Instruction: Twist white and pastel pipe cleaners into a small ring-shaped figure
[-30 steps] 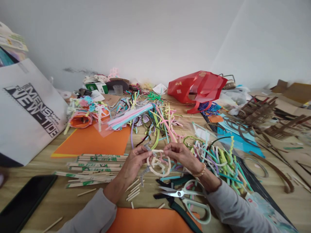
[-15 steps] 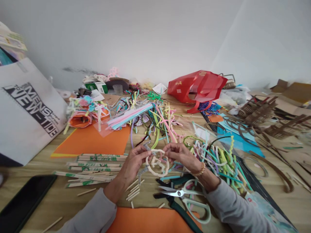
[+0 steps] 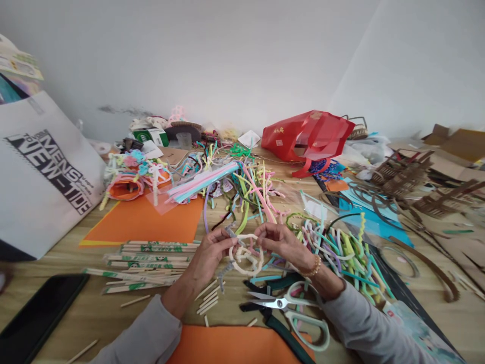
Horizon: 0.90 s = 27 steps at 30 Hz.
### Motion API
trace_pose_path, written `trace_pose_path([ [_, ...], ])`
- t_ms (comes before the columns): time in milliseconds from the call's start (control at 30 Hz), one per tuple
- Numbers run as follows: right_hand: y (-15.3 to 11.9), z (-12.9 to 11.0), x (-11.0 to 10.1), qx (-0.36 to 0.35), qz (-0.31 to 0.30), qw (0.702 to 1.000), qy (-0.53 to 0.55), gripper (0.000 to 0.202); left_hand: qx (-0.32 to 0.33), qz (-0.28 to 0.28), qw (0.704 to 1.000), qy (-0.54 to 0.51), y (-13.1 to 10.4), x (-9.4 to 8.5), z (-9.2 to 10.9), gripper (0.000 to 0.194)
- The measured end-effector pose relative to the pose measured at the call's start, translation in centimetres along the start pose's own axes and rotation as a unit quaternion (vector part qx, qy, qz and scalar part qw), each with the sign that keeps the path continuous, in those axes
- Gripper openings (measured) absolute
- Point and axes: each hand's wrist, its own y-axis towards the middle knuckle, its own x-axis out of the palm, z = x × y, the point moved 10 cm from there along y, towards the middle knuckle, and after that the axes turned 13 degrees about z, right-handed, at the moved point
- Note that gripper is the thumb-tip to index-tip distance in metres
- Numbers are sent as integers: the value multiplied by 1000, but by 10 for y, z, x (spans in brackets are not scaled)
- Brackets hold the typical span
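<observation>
The left hand (image 3: 212, 251) is nearly closed, thumb and forefinger pinching the upper left of a cream fuzzy ring (image 3: 248, 272) along with a grey fuzzy stem (image 3: 222, 284) that pokes out above and below the fingers. The right hand (image 3: 282, 243), also nearly closed, has its fingertips at the ring's upper right edge, its other fingers curled in. The ring is held up between both hands above the counter (image 3: 178, 311), with open scissors (image 3: 281, 303) lying near the right wrist and short wooden sticks (image 3: 207, 303) beside the left forearm.
</observation>
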Motion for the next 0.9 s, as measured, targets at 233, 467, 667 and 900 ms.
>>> trace_pose_path([
  [233, -26, -65, 13, -282, 34, 945, -165, 23, -37, -50, 998, -9, -9, 14, -8, 15],
  [467, -38, -69, 27, -335, -1, 921, -198, 14, 2, -59, 998, 19, -10, 18, -5, 20],
  [667, -36, -69, 24, -339, 0, 924, -177, 15, -14, -72, 997, 22, -12, 19, -6, 22],
  [900, -33, -65, 26, -325, -12, 929, -177, 15, 38, -69, 994, 70, -7, 15, -4, 18],
])
